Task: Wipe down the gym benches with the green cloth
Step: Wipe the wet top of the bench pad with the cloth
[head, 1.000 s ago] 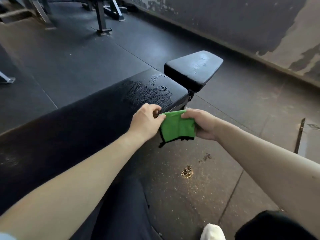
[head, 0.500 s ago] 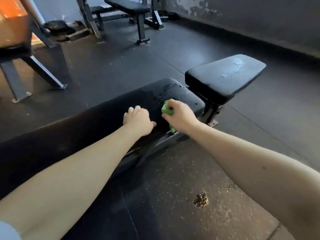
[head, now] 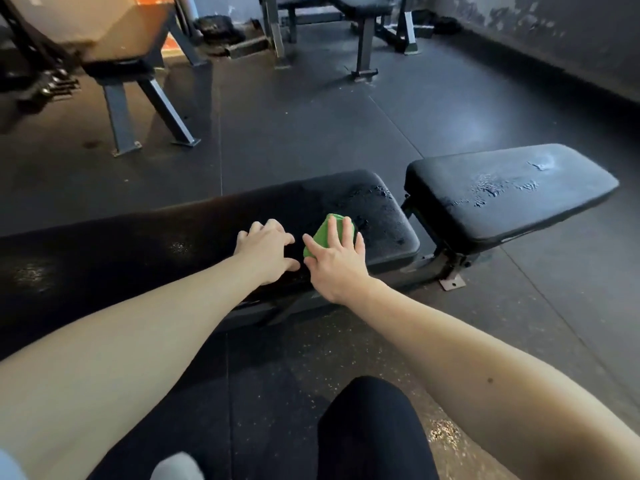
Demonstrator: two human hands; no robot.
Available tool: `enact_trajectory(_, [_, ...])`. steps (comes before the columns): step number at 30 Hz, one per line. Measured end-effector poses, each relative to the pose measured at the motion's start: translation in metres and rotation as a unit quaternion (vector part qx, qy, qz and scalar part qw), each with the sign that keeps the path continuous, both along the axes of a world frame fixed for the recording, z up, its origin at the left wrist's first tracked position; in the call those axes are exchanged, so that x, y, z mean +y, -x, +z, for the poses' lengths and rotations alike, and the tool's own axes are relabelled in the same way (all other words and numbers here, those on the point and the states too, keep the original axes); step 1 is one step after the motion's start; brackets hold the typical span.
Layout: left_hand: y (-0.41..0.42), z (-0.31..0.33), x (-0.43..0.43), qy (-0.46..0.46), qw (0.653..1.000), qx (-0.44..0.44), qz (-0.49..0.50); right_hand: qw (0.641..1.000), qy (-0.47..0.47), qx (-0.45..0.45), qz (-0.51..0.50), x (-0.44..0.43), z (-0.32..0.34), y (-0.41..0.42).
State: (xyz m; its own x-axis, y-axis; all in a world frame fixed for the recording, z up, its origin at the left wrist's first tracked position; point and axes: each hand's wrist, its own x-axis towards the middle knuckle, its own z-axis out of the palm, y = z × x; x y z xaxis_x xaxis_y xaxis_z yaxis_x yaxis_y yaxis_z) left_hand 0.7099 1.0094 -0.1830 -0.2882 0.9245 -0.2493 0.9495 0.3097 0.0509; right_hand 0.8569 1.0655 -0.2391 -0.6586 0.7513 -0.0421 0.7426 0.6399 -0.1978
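Note:
A long black bench pad [head: 194,233] runs across the middle of the view, wet near its right end. On that wet end lies the folded green cloth [head: 322,233], and my right hand [head: 334,259] presses it flat with straight, spread fingers. My left hand [head: 266,249] rests on the pad just left of the cloth, fingers spread and holding nothing. A separate black seat pad [head: 509,195] with wet streaks sits to the right of the long pad.
The bench's metal frame and foot plate [head: 452,280] stand on the dark rubber floor. Another bench [head: 360,15] stands at the back, a metal-legged rack [head: 138,98] at the back left, a peeling wall [head: 554,29] on the right. My knee [head: 374,427] is below.
The cloth went from held between both hands off the pad to lying on the pad's wet end. My right hand's fingers have spread flat over it; my left hand rests on the pad.

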Motion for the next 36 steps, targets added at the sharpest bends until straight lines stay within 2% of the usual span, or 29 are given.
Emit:
enact_trajectory(5, [-0.004, -0.004, -0.002, -0.008, 1.0, 0.001, 0.001, 0.997, -0.031, 0.058, 0.052, -0.003, -0.003, -0.008])
enact_trajectory(8, [-0.003, -0.003, 0.001, 0.0, 1.0, -0.003, 0.002, 0.996, -0.008, 0.062, 0.061, 0.008, 0.001, -0.021])
enact_trajectory(13, [-0.003, 0.002, 0.006, 0.013, 1.0, 0.008, -0.001, 0.996, -0.03, 0.052, -0.073, 0.049, 0.0, -0.07])
enact_trajectory(16, [-0.006, 0.003, 0.007, 0.014, 1.0, 0.025, 0.002, 0.987, -0.062, 0.062, -0.133, 0.04, 0.001, -0.06])
enact_trajectory(20, [-0.007, -0.001, 0.001, -0.007, 1.0, 0.019, 0.008, 0.993, -0.066, 0.086, -0.035, -0.012, -0.009, -0.011])
enact_trajectory(23, [-0.009, -0.004, -0.003, -0.026, 0.999, 0.02, 0.009, 0.994, -0.038, 0.099, -0.006, -0.003, -0.005, -0.028])
enact_trajectory(25, [-0.011, -0.003, -0.003, -0.036, 0.999, 0.016, 0.01, 0.994, -0.045, 0.094, -0.042, 0.016, -0.003, -0.053])
enact_trajectory(28, [-0.014, -0.002, -0.003, -0.047, 0.999, -0.004, 0.007, 0.984, -0.037, 0.085, -0.153, 0.042, 0.0, -0.088])
enact_trajectory(31, [-0.012, -0.004, -0.003, -0.038, 0.999, -0.003, -0.007, 0.97, -0.029, 0.083, -0.225, 0.042, 0.0, -0.077])
enact_trajectory(33, [-0.011, -0.003, -0.002, -0.037, 0.999, 0.0, -0.008, 0.973, -0.048, 0.088, -0.208, 0.02, -0.001, -0.052])
enact_trajectory(36, [-0.013, -0.001, 0.004, -0.037, 0.999, 0.002, -0.005, 0.988, -0.047, 0.106, -0.105, -0.012, -0.005, -0.034])
